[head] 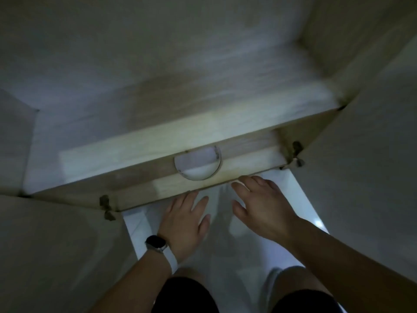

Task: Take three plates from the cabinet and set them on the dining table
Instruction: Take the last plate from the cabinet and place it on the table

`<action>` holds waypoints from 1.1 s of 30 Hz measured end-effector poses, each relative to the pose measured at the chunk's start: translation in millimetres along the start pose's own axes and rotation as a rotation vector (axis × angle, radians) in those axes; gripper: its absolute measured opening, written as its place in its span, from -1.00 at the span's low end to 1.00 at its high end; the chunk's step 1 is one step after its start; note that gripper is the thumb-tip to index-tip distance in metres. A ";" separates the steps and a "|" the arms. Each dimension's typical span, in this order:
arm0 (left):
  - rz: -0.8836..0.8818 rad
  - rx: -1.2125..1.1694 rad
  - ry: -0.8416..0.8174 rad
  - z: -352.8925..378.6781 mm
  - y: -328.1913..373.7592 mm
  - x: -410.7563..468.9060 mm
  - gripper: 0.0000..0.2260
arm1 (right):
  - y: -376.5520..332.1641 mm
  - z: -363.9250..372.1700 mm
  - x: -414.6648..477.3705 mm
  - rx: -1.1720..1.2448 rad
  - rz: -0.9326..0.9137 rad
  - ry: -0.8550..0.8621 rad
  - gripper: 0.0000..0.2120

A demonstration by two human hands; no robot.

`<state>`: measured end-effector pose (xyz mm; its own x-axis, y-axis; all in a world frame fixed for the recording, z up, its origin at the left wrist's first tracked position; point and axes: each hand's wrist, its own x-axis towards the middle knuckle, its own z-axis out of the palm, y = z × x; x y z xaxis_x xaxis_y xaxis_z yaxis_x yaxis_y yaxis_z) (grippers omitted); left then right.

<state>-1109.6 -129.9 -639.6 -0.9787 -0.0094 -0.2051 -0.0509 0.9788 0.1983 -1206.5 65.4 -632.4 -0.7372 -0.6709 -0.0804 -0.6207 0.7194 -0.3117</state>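
From where I watch, both hands reach down toward the lower edge of the pale wooden cabinet [180, 141]. My left hand [182, 224], at six o'clock, is spread open and holds nothing. My right hand [261, 204], at five o'clock, is also open, its fingertips touching the cabinet's front edge, probably to get under it. The half-round cutout [198, 164] shows only something pale inside. I see no plates; the interior is hidden and blurred.
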 end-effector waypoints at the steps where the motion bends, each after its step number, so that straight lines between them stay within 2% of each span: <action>1: -0.011 -0.004 0.008 20.9 -12.2 7.9 -0.55 | 7.5 23.0 7.0 -0.007 -0.013 -0.007 -0.65; 5: -0.023 0.030 0.083 96.9 -59.9 40.2 -0.56 | 33.9 106.4 38.4 -0.035 -0.029 -0.014 -0.65; 8: -0.017 0.073 0.071 138.1 -95.7 67.7 -0.53 | 51.1 153.8 63.6 -0.065 -0.031 0.014 -0.61; 13: -0.062 0.095 0.087 176.8 -148.2 98.7 -0.52 | 68.8 196.7 102.9 -0.098 -0.051 0.029 -0.54; 16: -0.160 0.008 0.100 190.0 -165.4 113.7 -0.59 | 78.2 207.7 128.3 -0.077 -0.001 0.028 -0.54; 18: -0.236 -0.170 0.146 197.6 -172.0 124.0 -0.64 | 85.1 212.7 145.3 0.005 0.086 0.012 -0.54; 21: -0.285 -0.628 0.171 204.7 -173.5 141.9 -0.76 | 95.6 223.1 168.1 0.226 0.235 -0.035 -0.55; 24: -0.452 -0.877 0.255 208.6 -172.4 162.7 -0.78 | 102.2 232.4 189.1 0.449 0.408 -0.053 -0.57; 26: -0.508 -0.951 0.256 211.1 -173.7 175.3 -0.76 | 103.2 235.5 200.3 0.646 0.540 -0.019 -0.50; 28: -0.544 -0.928 0.252 212.8 -178.5 184.3 -0.70 | 102.1 238.0 207.4 0.819 0.615 0.003 -0.49; 33: -0.611 -0.956 0.239 215.7 -188.3 201.0 -0.63 | 96.4 242.8 218.1 0.925 0.559 -0.001 -0.59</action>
<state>-1253.8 -272.0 -924.9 -0.7466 -0.5654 -0.3507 -0.5578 0.2446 0.7931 -1362.4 -55.2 -909.8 -0.8532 -0.2899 -0.4336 0.2461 0.5093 -0.8247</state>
